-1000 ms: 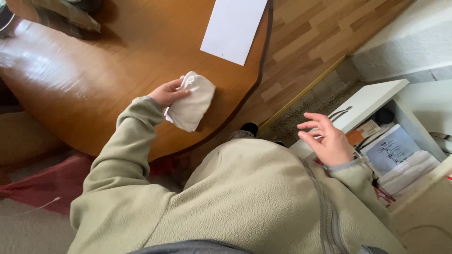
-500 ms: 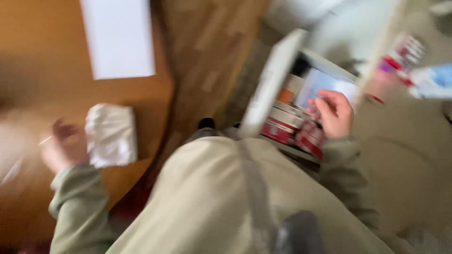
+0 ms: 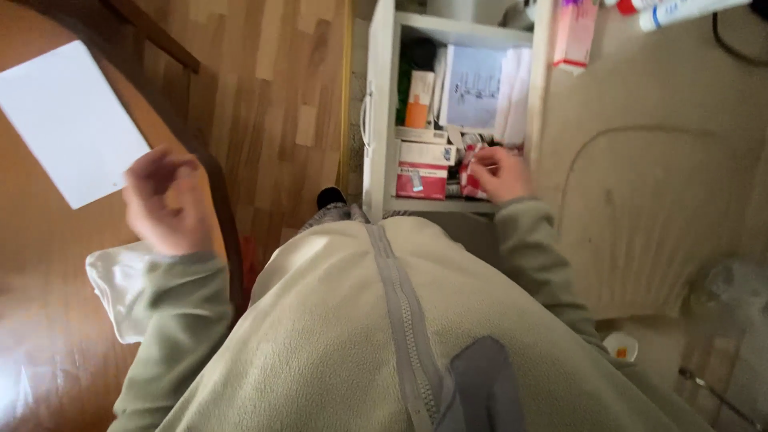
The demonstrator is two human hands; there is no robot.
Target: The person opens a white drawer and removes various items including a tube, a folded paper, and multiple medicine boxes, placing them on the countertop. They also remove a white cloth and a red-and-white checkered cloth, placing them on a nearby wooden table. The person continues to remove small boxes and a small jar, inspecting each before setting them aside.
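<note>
A red and white box (image 3: 422, 170) sits on the lower cabinet shelf. Behind it stands an orange and white carton (image 3: 418, 100). A pink box (image 3: 572, 34) lies on the counter.

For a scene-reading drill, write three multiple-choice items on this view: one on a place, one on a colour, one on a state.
1. Where is the right hand?
A. at the open white cabinet
B. on the wooden table
C. in a pocket

2. What colour is the sheet on the table?
A. red
B. white
C. black

3. What is the left hand doing?
A. gripping the sheet
B. pressing the cloth flat
C. raised, holding nothing

Answers: 1 A, its fingers reach among red boxes on the shelf; 2 B, plain white; 3 C, it is over the table edge with nothing in it.
</note>
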